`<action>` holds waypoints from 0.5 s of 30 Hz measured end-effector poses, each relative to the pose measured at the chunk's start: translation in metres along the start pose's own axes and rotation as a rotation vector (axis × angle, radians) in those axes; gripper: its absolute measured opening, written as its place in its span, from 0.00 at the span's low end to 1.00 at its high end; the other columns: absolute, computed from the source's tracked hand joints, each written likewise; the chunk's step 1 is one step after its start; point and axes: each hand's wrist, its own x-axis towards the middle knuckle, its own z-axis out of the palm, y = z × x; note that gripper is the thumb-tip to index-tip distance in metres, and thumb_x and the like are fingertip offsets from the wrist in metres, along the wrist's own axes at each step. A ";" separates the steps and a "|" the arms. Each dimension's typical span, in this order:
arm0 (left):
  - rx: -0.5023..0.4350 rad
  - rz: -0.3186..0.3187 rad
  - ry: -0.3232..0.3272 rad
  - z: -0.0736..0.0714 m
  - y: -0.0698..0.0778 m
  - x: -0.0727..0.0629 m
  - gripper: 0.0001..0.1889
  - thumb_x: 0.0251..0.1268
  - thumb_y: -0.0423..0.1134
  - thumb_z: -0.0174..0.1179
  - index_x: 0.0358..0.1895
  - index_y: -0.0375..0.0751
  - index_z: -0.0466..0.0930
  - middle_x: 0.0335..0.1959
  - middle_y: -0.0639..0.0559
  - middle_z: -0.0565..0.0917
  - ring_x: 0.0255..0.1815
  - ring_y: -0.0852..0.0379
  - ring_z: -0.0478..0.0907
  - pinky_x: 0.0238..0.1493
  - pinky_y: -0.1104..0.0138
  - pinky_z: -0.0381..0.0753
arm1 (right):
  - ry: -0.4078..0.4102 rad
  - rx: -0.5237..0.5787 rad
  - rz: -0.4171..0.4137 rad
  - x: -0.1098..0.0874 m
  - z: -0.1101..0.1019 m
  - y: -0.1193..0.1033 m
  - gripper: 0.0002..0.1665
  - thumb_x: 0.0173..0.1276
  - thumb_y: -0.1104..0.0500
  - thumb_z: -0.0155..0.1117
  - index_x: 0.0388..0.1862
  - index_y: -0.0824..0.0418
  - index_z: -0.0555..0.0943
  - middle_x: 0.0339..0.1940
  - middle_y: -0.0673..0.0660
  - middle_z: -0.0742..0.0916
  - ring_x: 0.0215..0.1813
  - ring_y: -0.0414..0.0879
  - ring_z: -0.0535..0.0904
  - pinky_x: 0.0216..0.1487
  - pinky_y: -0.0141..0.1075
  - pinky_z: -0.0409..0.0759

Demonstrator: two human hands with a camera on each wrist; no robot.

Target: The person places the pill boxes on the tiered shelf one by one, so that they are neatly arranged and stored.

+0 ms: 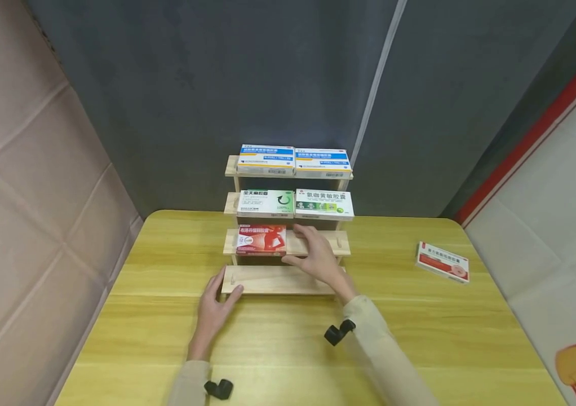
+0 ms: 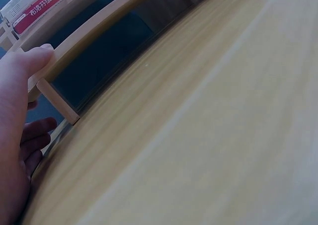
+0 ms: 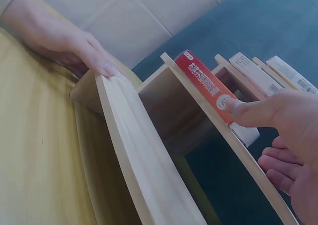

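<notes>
A stepped wooden display rack (image 1: 283,280) stands on the table. My left hand (image 1: 213,310) holds the left end of its lowest board, with the thumb (image 2: 37,58) on top and the fingers down beside the end. A red medicine box (image 1: 261,239) lies at the left of the second board from the bottom. At the box's right end is my right hand (image 1: 318,259), its thumb (image 3: 251,113) against the box's front edge. The other fingers are loosely bent and hold nothing that I can see; the index fingertip is beyond the board's bare part.
Two blue-and-white boxes (image 1: 266,159) fill the top board. Below them sit a green-and-white box (image 1: 266,203) and a white capsule box (image 1: 323,204). A red-and-white box (image 1: 442,262) lies on the table (image 1: 445,332) at the right. A dark wall (image 1: 207,101) rises behind.
</notes>
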 end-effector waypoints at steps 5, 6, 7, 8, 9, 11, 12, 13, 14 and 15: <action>-0.009 -0.006 -0.002 -0.001 0.000 0.000 0.41 0.65 0.51 0.69 0.78 0.46 0.62 0.71 0.41 0.73 0.74 0.38 0.67 0.77 0.39 0.61 | 0.017 -0.013 -0.017 -0.006 -0.007 0.005 0.50 0.52 0.53 0.84 0.71 0.68 0.71 0.62 0.63 0.82 0.65 0.58 0.79 0.72 0.52 0.74; -0.013 -0.008 -0.002 -0.001 0.001 0.000 0.41 0.65 0.51 0.69 0.78 0.47 0.63 0.71 0.41 0.73 0.74 0.38 0.67 0.77 0.40 0.61 | 0.021 -0.014 -0.016 -0.008 -0.009 0.006 0.50 0.52 0.53 0.84 0.70 0.68 0.71 0.62 0.63 0.83 0.65 0.58 0.79 0.71 0.53 0.74; -0.015 -0.009 -0.001 -0.001 0.001 0.000 0.41 0.65 0.51 0.69 0.78 0.47 0.63 0.71 0.41 0.73 0.74 0.38 0.67 0.77 0.41 0.61 | 0.028 -0.016 -0.015 -0.009 -0.011 0.007 0.50 0.52 0.53 0.84 0.70 0.69 0.72 0.62 0.63 0.83 0.65 0.59 0.79 0.71 0.54 0.74; -0.015 -0.009 -0.001 -0.001 0.001 0.000 0.41 0.65 0.51 0.69 0.78 0.47 0.63 0.71 0.41 0.73 0.74 0.38 0.67 0.77 0.41 0.61 | 0.034 -0.021 -0.014 -0.010 -0.012 0.008 0.50 0.52 0.53 0.84 0.70 0.69 0.72 0.62 0.63 0.83 0.65 0.59 0.79 0.71 0.55 0.73; -0.018 -0.009 0.000 -0.001 0.001 0.000 0.41 0.64 0.51 0.69 0.78 0.47 0.63 0.71 0.42 0.73 0.74 0.38 0.67 0.77 0.41 0.61 | 0.039 -0.023 -0.013 -0.011 -0.014 0.009 0.49 0.52 0.53 0.84 0.70 0.69 0.72 0.61 0.63 0.83 0.65 0.59 0.79 0.71 0.55 0.73; -0.017 -0.009 0.000 -0.001 0.001 0.000 0.41 0.65 0.50 0.69 0.78 0.46 0.63 0.71 0.41 0.73 0.75 0.38 0.66 0.77 0.41 0.61 | 0.049 -0.023 -0.010 -0.014 -0.018 0.011 0.49 0.53 0.52 0.84 0.70 0.68 0.72 0.61 0.63 0.83 0.64 0.60 0.79 0.70 0.56 0.73; -0.018 -0.009 0.000 -0.001 0.001 0.000 0.41 0.65 0.51 0.69 0.78 0.47 0.63 0.71 0.41 0.73 0.75 0.38 0.66 0.77 0.41 0.61 | 0.054 -0.025 -0.011 -0.016 -0.019 0.012 0.49 0.53 0.52 0.84 0.69 0.69 0.72 0.61 0.63 0.83 0.64 0.60 0.79 0.70 0.56 0.73; -0.015 -0.010 0.000 0.000 0.001 0.000 0.41 0.65 0.51 0.69 0.78 0.47 0.63 0.71 0.42 0.73 0.75 0.38 0.66 0.77 0.40 0.61 | 0.058 -0.021 -0.008 -0.017 -0.021 0.013 0.49 0.53 0.52 0.83 0.70 0.69 0.72 0.62 0.63 0.83 0.64 0.60 0.78 0.71 0.56 0.73; -0.013 -0.012 0.001 0.000 0.001 0.000 0.40 0.64 0.51 0.69 0.78 0.47 0.63 0.72 0.42 0.73 0.75 0.38 0.66 0.77 0.40 0.61 | 0.059 -0.017 -0.004 -0.019 -0.023 0.015 0.49 0.53 0.53 0.83 0.70 0.69 0.72 0.62 0.63 0.83 0.65 0.59 0.78 0.71 0.55 0.74; -0.007 -0.013 0.000 0.000 0.001 0.000 0.41 0.64 0.51 0.69 0.78 0.46 0.63 0.72 0.41 0.73 0.75 0.38 0.66 0.77 0.39 0.61 | 0.061 -0.008 0.002 -0.021 -0.025 0.016 0.49 0.53 0.53 0.83 0.70 0.69 0.72 0.63 0.64 0.82 0.65 0.60 0.78 0.71 0.55 0.74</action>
